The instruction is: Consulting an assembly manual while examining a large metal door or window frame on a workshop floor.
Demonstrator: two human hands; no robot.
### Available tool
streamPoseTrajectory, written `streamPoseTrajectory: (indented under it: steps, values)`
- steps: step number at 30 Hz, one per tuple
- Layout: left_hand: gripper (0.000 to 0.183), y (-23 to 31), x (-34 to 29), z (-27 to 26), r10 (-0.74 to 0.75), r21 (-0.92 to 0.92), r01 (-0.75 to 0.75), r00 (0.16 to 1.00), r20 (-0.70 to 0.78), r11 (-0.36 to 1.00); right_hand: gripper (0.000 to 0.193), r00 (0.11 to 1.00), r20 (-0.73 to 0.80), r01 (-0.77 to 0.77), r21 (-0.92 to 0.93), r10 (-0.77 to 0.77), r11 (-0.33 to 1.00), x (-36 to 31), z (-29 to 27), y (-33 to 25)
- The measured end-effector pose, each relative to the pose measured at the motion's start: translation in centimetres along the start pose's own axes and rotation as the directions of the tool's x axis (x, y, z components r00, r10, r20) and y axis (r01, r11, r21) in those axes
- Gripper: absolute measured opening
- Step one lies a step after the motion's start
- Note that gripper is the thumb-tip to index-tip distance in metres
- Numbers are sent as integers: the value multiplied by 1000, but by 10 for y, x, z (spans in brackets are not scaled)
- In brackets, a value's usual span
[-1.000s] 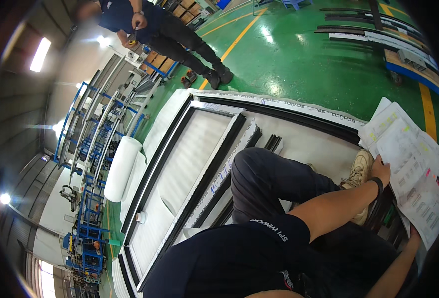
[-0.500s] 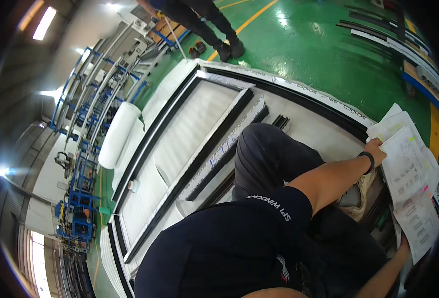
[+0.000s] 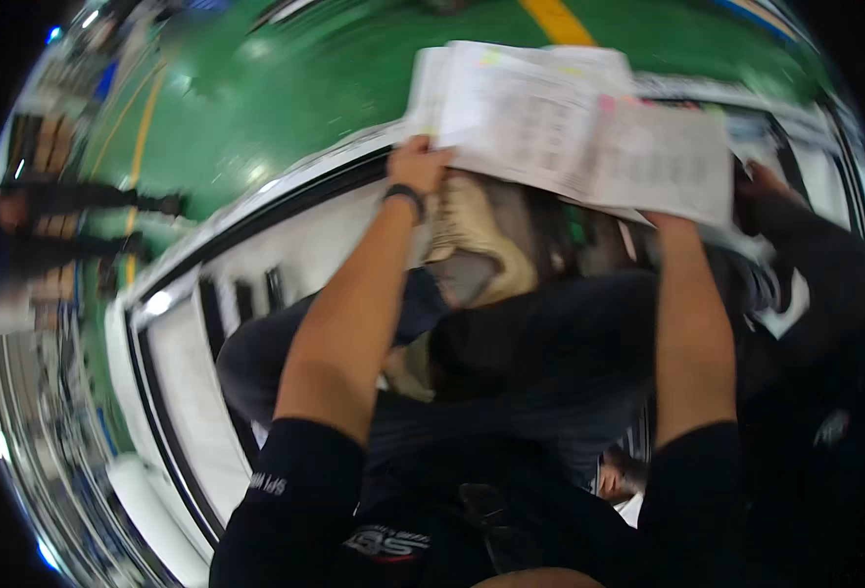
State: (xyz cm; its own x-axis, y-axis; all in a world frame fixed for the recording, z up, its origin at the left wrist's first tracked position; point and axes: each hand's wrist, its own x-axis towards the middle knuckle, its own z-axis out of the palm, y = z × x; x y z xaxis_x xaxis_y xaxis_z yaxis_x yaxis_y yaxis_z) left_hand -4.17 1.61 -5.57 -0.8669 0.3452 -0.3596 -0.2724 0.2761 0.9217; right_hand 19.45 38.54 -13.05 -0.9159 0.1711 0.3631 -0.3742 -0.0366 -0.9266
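Observation:
An open set of printed paper sheets (image 3: 521, 113) with small coloured tabs spreads out in front of me, somewhat blurred. My left hand (image 3: 418, 165), with a dark band at the wrist, grips the lower left corner of the sheets. Under their lower right edge, my right hand (image 3: 670, 220) holds them from below, its fingers hidden behind the paper. Below the sheets is a beige shoe (image 3: 467, 230), close to my bent legs (image 3: 521, 343).
A person in dark clothes sits close at my right, one hand (image 3: 770, 181) beside the sheets. Black window frame profiles (image 3: 173, 456) lie on white sheeting around me. Another person's legs (image 3: 90, 201) stand on the green floor (image 3: 256, 98) at left, near a white roll (image 3: 153, 514).
My view has turned to the right, bringing the sheets from the right edge to the upper middle. Both hands still hold them. The person seated at my right has come into view.

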Motion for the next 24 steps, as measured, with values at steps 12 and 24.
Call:
streamPoseTrajectory:
  steps: [12,24]
  values:
    - [17,26,-25,-42,39,-165,-46,998,-43,985,68,679,-420,-15,812,602,583,67,93,-108]
    - [18,28,-28,-32,39,-142,-45,998,-49,989,68,898,-372,-94,358,234,929,39,42,-39]
